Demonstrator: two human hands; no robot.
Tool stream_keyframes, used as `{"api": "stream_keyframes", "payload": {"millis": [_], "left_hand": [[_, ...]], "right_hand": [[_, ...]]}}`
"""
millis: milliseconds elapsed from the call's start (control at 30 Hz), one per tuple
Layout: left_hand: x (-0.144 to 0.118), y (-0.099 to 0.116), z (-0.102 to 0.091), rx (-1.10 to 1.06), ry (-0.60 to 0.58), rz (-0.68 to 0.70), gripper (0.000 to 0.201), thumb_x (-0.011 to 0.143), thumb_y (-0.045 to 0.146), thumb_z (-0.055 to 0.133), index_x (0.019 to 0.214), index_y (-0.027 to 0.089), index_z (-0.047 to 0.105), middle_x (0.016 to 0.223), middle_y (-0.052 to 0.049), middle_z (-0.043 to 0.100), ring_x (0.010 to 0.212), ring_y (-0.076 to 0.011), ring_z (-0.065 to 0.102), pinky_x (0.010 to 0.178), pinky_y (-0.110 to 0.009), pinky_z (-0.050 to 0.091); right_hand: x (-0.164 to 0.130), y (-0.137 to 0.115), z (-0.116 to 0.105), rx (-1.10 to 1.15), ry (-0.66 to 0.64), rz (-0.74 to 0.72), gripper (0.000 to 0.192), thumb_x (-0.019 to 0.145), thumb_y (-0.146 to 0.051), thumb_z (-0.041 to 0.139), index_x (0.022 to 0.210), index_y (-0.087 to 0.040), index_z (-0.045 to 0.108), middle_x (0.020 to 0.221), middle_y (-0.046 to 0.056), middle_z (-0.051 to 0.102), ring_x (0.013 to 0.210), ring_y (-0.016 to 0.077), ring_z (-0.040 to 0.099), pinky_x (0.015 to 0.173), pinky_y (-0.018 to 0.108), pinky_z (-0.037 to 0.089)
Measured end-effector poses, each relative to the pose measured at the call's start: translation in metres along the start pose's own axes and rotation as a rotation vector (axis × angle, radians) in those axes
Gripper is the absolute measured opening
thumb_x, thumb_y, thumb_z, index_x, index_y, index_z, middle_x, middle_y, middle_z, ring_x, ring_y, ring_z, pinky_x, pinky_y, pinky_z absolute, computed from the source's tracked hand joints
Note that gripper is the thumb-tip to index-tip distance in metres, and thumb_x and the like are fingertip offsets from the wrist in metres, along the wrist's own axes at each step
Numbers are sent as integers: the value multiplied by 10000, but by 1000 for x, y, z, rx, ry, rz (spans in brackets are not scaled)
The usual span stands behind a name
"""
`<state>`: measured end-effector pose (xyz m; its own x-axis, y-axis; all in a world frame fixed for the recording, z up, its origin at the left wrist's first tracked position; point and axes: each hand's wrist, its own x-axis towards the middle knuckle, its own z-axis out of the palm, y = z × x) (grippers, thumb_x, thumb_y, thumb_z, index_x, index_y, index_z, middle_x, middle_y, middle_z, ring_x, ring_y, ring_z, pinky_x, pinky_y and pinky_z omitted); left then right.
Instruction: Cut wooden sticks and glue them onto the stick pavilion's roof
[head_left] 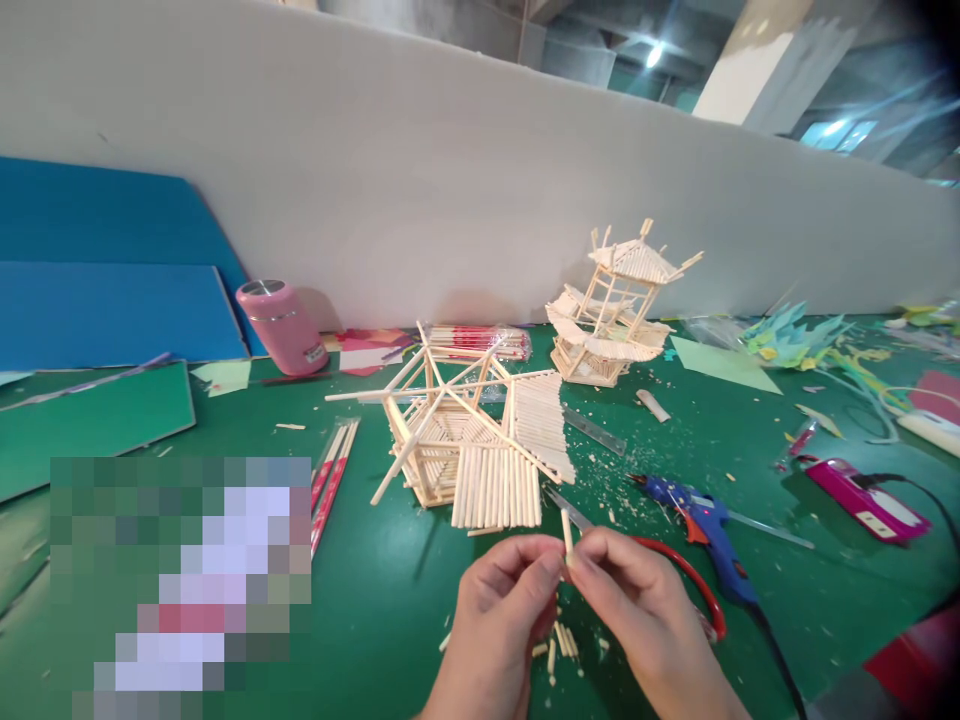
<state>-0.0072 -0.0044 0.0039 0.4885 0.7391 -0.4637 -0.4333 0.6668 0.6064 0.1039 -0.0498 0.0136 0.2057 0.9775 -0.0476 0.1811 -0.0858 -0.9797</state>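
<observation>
Green work surface (pixel 390 590) under a grey partition wall (pixel 450 170), strewn with wood chips. Head view: left hand (pixel 499 610) and right hand (pixel 637 610) meeting low at centre, fingertips of both pinched on a short wooden stick (pixel 567 533), held upright. Just beyond, unfinished stick roof frame (pixel 469 435); farther back, finished pavilion model (pixel 611 310). Blue glue gun (pixel 709 525) to the right.

A finished stick pavilion (pixel 616 312) stands near the white wall (pixel 450 170), with a pink cylindrical cup (pixel 280 326) lying tilted further left beside blue boards (pixel 97 290). On the green table (pixel 390 580), a blue glue gun (pixel 697 520) lies right of a metal ruler (pixel 594 430). A magenta device (pixel 866 497) sits well to the right, near paper scraps (pixel 787 345).
</observation>
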Motion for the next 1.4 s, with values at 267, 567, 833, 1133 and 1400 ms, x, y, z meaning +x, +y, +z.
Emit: {"api": "stream_keyframes", "payload": {"millis": [267,567,833,1133,1400], "left_hand": [[-7,5,-1,3,28,94,145,636,247,736,716,133,697,595,4,595,482,-47,383,503,-173,317],[-5,9,2,-24,65,104,159,594,241,761,665,113,701,578,6,583,508,-56,407,504,-166,318],[-2,7,-3,3,79,119,176,598,264,753,637,109,681,547,10,550,497,-66,364,487,-187,291],[-1,9,-2,1,90,125,157,607,256,748,606,120,669,522,24,524,484,-65,348,480,-189,281],[-1,10,1,-48,86,124,167,586,242,765,606,108,667,522,20,542,474,-55,374,473,-176,291]], "right_hand": [[17,-9,1,21,-46,-12,297,854,-368,487,615,-195,450,599,-57,354,576,107,308,521,231,281],[25,-8,1,71,-72,-3,285,850,-365,494,622,-199,452,593,-51,373,579,110,313,513,234,273],[28,-9,1,42,-72,-5,303,849,-385,480,611,-204,430,583,-57,352,566,111,301,505,231,269],[30,-8,3,30,-75,-6,283,850,-382,484,633,-203,449,593,-50,362,565,111,313,510,237,278],[30,-8,5,49,-30,11,297,836,-399,502,623,-196,464,583,-53,378,564,109,326,518,238,283]]}}
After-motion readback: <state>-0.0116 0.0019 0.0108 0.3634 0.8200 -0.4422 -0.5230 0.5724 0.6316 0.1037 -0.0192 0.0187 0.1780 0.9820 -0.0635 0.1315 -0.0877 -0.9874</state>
